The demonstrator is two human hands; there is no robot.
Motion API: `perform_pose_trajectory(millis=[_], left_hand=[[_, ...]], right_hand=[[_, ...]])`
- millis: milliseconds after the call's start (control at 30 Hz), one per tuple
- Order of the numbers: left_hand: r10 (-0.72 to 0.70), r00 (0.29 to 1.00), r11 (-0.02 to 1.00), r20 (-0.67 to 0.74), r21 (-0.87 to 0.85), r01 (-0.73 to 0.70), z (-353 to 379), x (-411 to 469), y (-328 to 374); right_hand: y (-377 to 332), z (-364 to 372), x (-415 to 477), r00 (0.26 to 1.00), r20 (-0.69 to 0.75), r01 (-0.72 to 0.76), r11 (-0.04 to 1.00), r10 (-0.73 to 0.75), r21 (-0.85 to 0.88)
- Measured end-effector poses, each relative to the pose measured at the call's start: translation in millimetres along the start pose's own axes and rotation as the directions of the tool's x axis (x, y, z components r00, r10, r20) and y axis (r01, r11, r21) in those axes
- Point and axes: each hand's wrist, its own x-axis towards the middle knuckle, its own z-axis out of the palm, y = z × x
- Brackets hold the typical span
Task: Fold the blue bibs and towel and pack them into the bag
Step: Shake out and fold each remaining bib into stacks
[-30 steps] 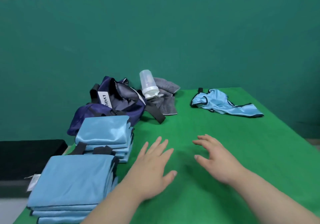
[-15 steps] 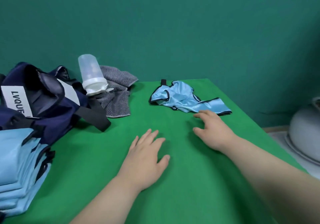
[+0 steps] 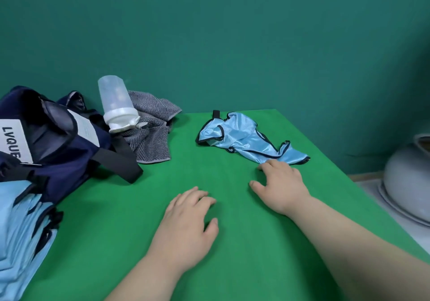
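A crumpled light blue bib (image 3: 244, 137) with dark trim lies at the far right of the green table (image 3: 232, 265). My right hand (image 3: 279, 184) reaches toward it, its fingertips at the bib's near edge, holding nothing. My left hand (image 3: 186, 221) hovers low over the middle of the table, fingers loosely bent and empty. A stack of folded blue bibs (image 3: 21, 235) sits at the left edge. Behind it stands the open navy bag (image 3: 53, 142). A grey towel (image 3: 151, 133) lies bunched next to the bag.
A clear plastic bottle (image 3: 116, 105) with a white lid stands upside down on the towel and bag. A black bag strap (image 3: 118, 161) trails onto the table. A pale grey round object (image 3: 407, 179) sits off the table's right edge. A green wall rises behind.
My view has swung right, so the folded stack slid to the left edge. My right hand has advanced to the loose bib's near edge. My left hand's fingers have curled a little.
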Motion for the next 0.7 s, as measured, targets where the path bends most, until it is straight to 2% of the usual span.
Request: perform_pose_trajectory(millis=[233,333,500,600,700], left_hand=[[-0.023,1.0,1.0,0.004,0.014,0.023,-11.3,-30.9,8.0],[-0.026,0.999,1.0,0.038,0.006,0.026,-14.1,-33.3,7.6],[-0.018,0.999,1.0,0.029,0.015,0.018,-10.7,-31.8,6.3],[-0.04,0.999,0.999,0.017,0.016,0.039,-7.8,-28.3,4.2],[-0.049,0.999,0.998,0.014,0.039,0.048,-4.5,-24.7,1.7]], right_hand=[[-5.1,-3.3,-31.4,0.995,0.097,0.019,1.0,-0.021,0.02],[-3.0,-5.3,-30.4,0.993,0.114,0.016,0.997,-0.024,0.078],[11.4,-6.7,-21.2,0.998,-0.033,-0.037,0.969,0.046,0.244],[27.4,-10.4,-3.6,0.98,-0.133,-0.112,0.961,0.149,0.251],[38.9,-10.6,22.8,0.962,-0.114,-0.218,0.951,0.247,0.217]])
